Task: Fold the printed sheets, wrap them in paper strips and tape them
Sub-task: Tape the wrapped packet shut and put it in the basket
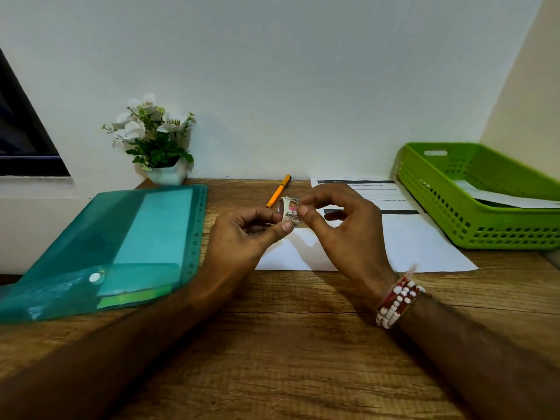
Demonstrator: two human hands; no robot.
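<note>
Mid-frame, left hand (pixel 242 234) and right hand (pixel 342 219) both pinch a small printed tape roll (pixel 290 212) w/ thumb + fingers closed on it, held just above the bench (pixel 303 344). Printed sheet (pixel 403 237) lies flat under the hands, right of centre. Green basket (pixel 472 225) at right edge holds paper. Orange pen (pixel 278 190) behind the roll. Teal folder (pixel 121 244) at left; flower pot (pixel 166 175) upper left.

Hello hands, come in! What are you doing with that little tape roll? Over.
Left hand and right hand both pinching the tape roll, above the desk. Printed sheet flat, unfolded. Nothing in the way.
</note>
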